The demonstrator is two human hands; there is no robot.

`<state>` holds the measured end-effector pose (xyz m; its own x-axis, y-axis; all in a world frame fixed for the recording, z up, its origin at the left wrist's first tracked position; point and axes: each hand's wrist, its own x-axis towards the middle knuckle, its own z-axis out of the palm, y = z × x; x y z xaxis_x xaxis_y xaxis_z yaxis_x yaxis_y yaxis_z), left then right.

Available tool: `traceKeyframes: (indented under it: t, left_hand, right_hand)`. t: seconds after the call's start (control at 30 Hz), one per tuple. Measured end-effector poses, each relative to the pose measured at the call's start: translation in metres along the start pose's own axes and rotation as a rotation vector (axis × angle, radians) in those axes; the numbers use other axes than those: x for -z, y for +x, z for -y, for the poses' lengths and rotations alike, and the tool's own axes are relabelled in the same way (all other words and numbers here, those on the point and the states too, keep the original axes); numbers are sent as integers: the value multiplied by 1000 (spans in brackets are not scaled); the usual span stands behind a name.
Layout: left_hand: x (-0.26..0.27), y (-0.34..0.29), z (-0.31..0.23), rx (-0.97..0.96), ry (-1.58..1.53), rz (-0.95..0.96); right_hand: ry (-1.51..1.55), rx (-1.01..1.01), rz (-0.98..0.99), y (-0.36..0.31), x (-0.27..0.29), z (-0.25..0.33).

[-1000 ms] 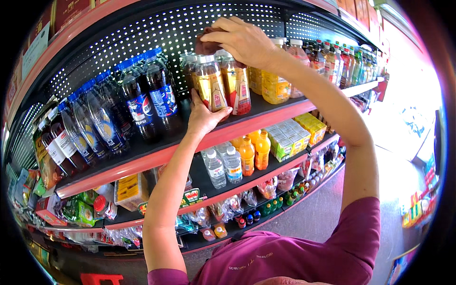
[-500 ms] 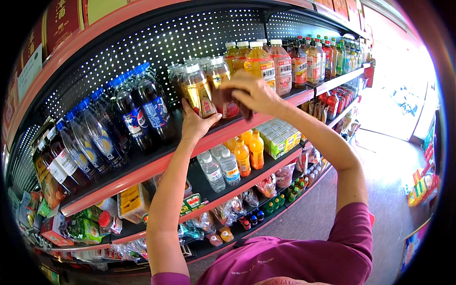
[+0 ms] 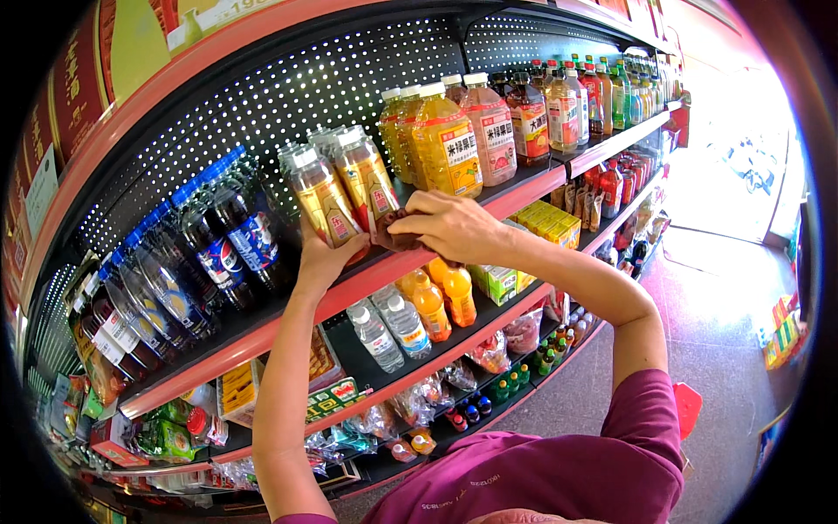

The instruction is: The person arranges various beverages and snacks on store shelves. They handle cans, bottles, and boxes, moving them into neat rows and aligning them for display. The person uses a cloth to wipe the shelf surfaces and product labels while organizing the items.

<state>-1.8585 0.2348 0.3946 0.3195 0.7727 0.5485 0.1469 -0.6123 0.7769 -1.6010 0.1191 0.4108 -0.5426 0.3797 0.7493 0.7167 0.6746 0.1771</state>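
Left hand (image 3: 320, 262) is at the front edge of the upper shelf (image 3: 528, 193), curled part-way round the lower end of the left gold bottle (image 3: 325, 199); its thumb crosses the front of the bottle, its fingers pass round the left side and out of sight, so firmness of hold cannot be told; right hand (image 3: 452, 227) is closed on a dark cloth (image 3: 397, 230), bunched under its fingers; key relation: the cloth sits at the lower end of the right gold bottle (image 3: 365, 175), just right of the left thumb and over the shelf's front edge; it overlaps that bottle in view and looks to touch it, though depth is hard to judge; both gold bottles stand side by side close to the front edge, bases toward the hands, caps away; their long axes run roughly parallel, caps toward the upper left in this view, but the lens bends lines, so true tilt is uncertain; left hand is nearer the left gold bottle, right hand nearer the right one, reaching it from its right side; along the same shelf, cola bottles (image 3: 253, 240) stand toward its left end, juice bottles (image 3: 447, 148) toward its right end.
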Motion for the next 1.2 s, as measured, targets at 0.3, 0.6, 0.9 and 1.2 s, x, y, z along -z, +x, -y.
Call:
traceKeyframes:
  t: [0.3,0.6,0.9,1.2]
  left_hand:
    - [-11,-22,-35,-409,708,-460]
    - [-136,16,-88,-419,261,-226]
    - [-184,78,-7,-351,109,-69]
    - [-193,74,-22,-289,-35,107]
  right_hand:
    - [-371,-76,96,-72,67,-75]
    - [-451,-137,-561,-24,119,-131]
    - [-509,180,-245,-6,62,-116]
    - [-378,291,-192,-37,85,-129]
